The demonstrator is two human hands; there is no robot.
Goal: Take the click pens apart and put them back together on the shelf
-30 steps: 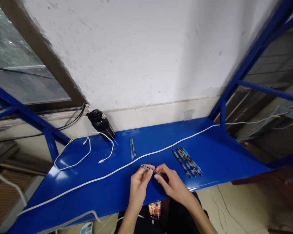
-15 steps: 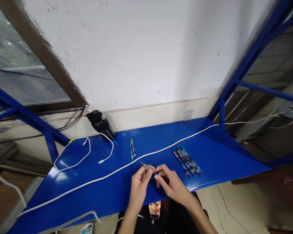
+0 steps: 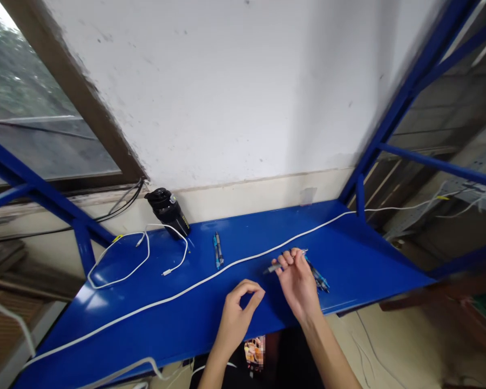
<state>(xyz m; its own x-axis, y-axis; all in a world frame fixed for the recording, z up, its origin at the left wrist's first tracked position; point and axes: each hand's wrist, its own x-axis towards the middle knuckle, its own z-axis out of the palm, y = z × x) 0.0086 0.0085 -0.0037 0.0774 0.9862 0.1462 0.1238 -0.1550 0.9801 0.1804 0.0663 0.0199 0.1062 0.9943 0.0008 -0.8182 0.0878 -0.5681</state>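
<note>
— Gripping what, over on the right?
— Clamping a pen [image 3: 273,268] in the right hand [image 3: 297,283], fingers curled closed around the barrel, grey tip poking out leftward, far end showing just past the knuckles.
— Hanging where?
— Hovering above the blue table [image 3: 360,265], just below a long white cable [image 3: 243,261] and not touching it, as far as showing from this angle.
— And the other side?
— Holding nothing visible in the left hand [image 3: 235,321], resting low near the table's front edge, grip loosely curled, thumb and forefinger almost meeting but staying apart.
— Lying close by?
— Showing a bundle of pens [image 3: 319,278] just beside the right hand, partly hidden behind it, and a pair of pens [image 3: 217,250] lying farther left, beyond the long cable.
— Farther out?
— Coiling a shorter white cable [image 3: 148,254] across the left end of the table, next to a black bottle [image 3: 168,213] standing upright against the white wall [image 3: 210,92].
— Framing all of that?
— Rising on the right, a blue metal upright [image 3: 405,100], and opening on the left, a window [image 3: 32,81].
</note>
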